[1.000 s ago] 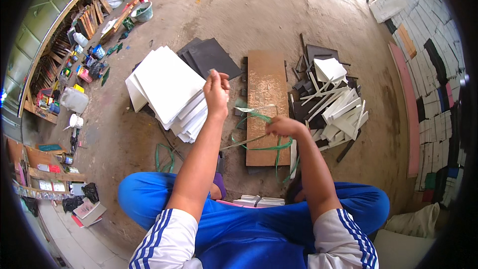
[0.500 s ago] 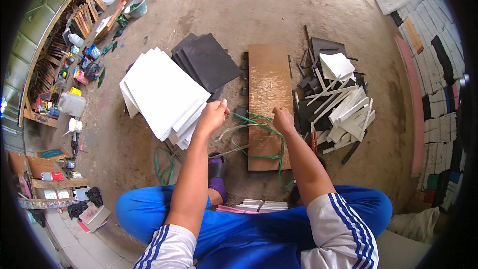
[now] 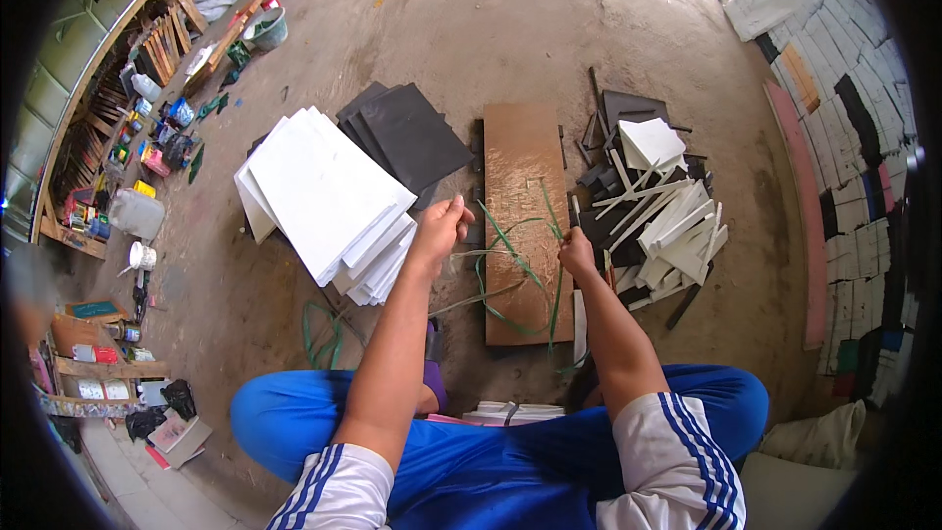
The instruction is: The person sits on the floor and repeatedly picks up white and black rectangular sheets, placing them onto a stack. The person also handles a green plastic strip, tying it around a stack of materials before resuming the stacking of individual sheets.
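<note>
Right hand (image 3: 577, 253): closed in a pinch on green twine (image 3: 510, 245), at the right edge of the brown board.
Left hand (image 3: 441, 236): fingers curled, thumb close to the forefinger, between the white sheets and the brown board; whether it grips a strand cannot be told.
Green twine: loose loops and crossing lengths over the lower half of the brown board; one end rises above the right hand, another length hangs below it.
Pale strand (image 3: 481, 302): slack, running from near the left forearm toward the brown board.
Brown board (image 3: 525, 147): long, flat, glossy on top, placed ahead of the person; dark pieces show along its edges.
White sheets (image 3: 329, 186): uneven stack, left of the brown board, well apart from it.
Dark sheets (image 3: 417, 132): fanned out, between the white sheets and the brown board.
Offcuts (image 3: 677, 221): white and black strips, heaped to the right of the brown board.
Floor coil (image 3: 339, 334): green, lying left of the left forearm.
White strips (image 3: 510, 414): bundled under a dark band, near the blue trousers (image 3: 481, 456).
Bucket (image 3: 267, 29): upright, far left on the floor.
</note>
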The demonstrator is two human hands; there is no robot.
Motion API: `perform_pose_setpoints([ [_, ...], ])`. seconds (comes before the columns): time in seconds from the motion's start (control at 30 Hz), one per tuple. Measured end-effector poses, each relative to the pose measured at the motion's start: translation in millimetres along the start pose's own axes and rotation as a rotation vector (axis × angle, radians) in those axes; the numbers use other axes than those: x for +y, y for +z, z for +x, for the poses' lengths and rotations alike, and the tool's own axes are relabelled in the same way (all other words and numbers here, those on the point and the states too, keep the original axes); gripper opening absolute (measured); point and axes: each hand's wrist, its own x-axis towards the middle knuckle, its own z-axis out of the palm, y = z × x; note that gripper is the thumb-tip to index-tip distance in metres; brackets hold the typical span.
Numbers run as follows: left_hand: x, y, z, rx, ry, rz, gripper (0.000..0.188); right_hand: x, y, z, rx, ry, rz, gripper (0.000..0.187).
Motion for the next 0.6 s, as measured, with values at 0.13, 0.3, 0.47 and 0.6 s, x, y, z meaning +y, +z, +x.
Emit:
perform_pose_setpoints([
  [0.13,-17.0,15.5,6.4,0.191,0.058,-0.13,0.042,-87.8,-45.3,-40.8,0.305,-0.209,-0.135,0.016],
  [0.3,-8.9,49.3,-2.4,0.261,0.229,-0.106,0.053,-142.1,-65.8,-80.6,0.236,-0.446,0.367,0.012],
  [0.47,1.9,73.4,-16.4,0.198,0.407,-0.149,0.043,-146.5,-57.8,-111.3,-0.181,-0.51,0.535,0.011],
  [0.6,-3.5,71.5,-26.7,0.173,0.454,0.005,0.035,-152.6,-82.7,-117.2,-0.227,-0.621,0.498,0.026],
])
